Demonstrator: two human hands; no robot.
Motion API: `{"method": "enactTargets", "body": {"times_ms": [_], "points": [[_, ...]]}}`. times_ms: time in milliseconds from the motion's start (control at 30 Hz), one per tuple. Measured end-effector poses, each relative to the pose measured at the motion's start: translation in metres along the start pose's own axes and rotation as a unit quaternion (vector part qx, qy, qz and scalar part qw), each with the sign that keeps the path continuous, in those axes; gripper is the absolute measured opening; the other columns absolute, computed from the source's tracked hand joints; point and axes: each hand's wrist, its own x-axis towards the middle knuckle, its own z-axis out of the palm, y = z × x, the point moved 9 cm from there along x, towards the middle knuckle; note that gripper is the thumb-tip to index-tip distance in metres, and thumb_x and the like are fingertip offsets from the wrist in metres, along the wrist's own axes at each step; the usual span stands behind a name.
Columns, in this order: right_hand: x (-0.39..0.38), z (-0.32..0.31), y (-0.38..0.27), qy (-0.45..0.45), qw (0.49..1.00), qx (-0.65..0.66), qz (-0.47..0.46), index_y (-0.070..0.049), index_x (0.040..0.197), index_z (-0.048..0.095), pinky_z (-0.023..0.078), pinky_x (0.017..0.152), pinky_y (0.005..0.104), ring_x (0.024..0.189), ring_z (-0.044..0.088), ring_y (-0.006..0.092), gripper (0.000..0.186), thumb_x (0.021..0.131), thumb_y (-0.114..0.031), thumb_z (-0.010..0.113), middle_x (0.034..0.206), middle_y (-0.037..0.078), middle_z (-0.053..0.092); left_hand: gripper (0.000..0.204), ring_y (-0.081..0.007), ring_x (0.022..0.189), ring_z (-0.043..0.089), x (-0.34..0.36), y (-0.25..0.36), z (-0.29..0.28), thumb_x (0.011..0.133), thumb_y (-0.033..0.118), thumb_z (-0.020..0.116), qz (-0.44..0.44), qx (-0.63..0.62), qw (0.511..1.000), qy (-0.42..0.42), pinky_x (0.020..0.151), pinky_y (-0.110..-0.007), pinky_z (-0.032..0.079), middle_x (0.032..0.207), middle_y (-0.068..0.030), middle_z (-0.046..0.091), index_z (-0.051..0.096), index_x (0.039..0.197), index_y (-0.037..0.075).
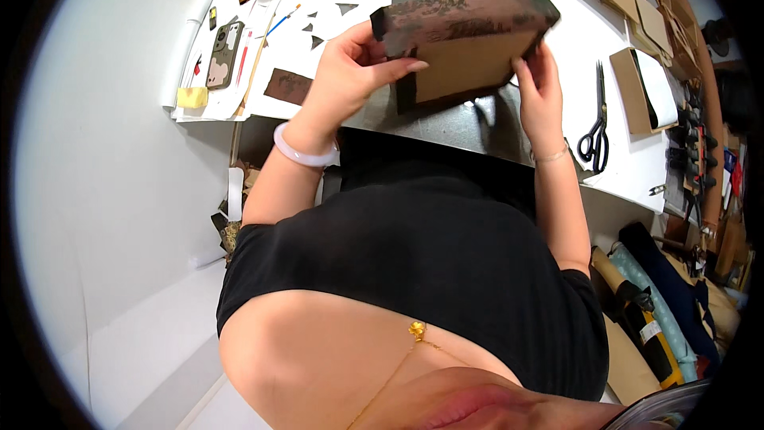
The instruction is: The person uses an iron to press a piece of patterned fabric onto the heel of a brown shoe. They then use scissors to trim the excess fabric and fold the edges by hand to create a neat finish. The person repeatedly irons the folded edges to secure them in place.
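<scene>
Over the table's near edge I hold up a shallow cardboard box or lid [477, 66], tilted, its bare tan face toward me. Dark brown-green patterned material covers its sides and folds over the rims of that face. My left hand [354, 68] grips the left end, thumb on the tan face and fingers partly hidden behind the box. At the right end, my right hand [541, 91] holds the edge between thumb and bent fingers. A flat piece of the dark patterned material [288, 86] lies on the table beside my left wrist.
Black-handled scissors [595, 139] and an open cardboard box [634, 99] lie at the right. To the left are a phone [225, 54], a yellow sponge [192, 97] and a blue brush [282, 21]. Dark scraps lie behind my left hand. Rolled materials [652, 302] stand at the lower right.
</scene>
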Motion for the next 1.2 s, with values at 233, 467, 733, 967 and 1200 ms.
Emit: {"method": "enactTargets", "body": {"times_ms": [233, 467, 733, 967, 1200], "points": [[-0.014, 0.067, -0.062, -0.054, 0.994, 0.038, -0.088, -0.002, 0.160, 0.020, 0.040, 0.117, 0.0442, 0.144, 0.043, 0.0338, 0.085, 0.096, -0.020, 0.073, 0.159, 0.023, 0.035, 0.035, -0.0117, 0.097, 0.067, -0.024, 0.001, 0.035, 0.087, -0.005, 0.077, 0.176, 0.010, 0.974, 0.142, 0.086, -0.026, 0.055, 0.107, -0.0055, 0.071, 0.064, 0.120, -0.004], [-0.044, 0.099, -0.069, -0.101, 0.983, -0.041, -0.150, -0.002, 0.160, 0.019, 0.041, 0.116, 0.0449, 0.141, 0.047, 0.0350, 0.106, 0.080, -0.016, 0.088, 0.151, 0.026, 0.042, 0.044, -0.0203, 0.104, 0.069, -0.035, -0.017, 0.064, 0.085, -0.009, 0.077, 0.214, 0.004, 0.972, 0.100, 0.089, -0.031, 0.060, 0.127, -0.0099, 0.061, 0.059, 0.124, -0.003], [-0.053, 0.086, -0.065, -0.078, 0.987, -0.072, -0.121, -0.003, 0.158, 0.027, 0.047, 0.111, 0.0407, 0.134, 0.054, 0.0282, 0.094, 0.082, -0.005, 0.082, 0.147, 0.018, 0.050, 0.076, -0.0327, 0.136, 0.049, -0.044, -0.024, 0.067, 0.078, -0.011, 0.068, 0.289, 0.177, 0.940, -0.037, 0.109, -0.043, 0.048, 0.156, -0.0221, 0.030, 0.031, 0.143, 0.003], [-0.055, 0.078, -0.042, -0.081, 0.986, -0.118, -0.092, 0.000, 0.141, 0.050, 0.050, 0.100, 0.0377, 0.118, 0.063, 0.0321, 0.061, 0.087, -0.010, 0.076, 0.130, 0.019, 0.063, 0.066, -0.0434, 0.145, 0.040, -0.052, 0.033, 0.043, 0.087, 0.017, 0.065, 0.417, 0.349, 0.839, -0.015, 0.119, -0.053, 0.034, 0.157, -0.0272, 0.029, 0.037, 0.144, -0.001], [-0.058, 0.078, -0.030, -0.098, 0.988, -0.094, -0.072, -0.001, 0.143, 0.049, 0.049, 0.104, 0.0381, 0.125, 0.060, 0.0348, 0.062, 0.089, -0.011, 0.076, 0.139, 0.020, 0.058, 0.078, -0.0350, 0.142, 0.050, -0.029, 0.058, 0.085, 0.073, 0.036, 0.091, 0.410, 0.493, 0.765, -0.061, 0.126, -0.053, 0.011, 0.143, -0.0141, 0.061, 0.056, 0.137, 0.006]]}}
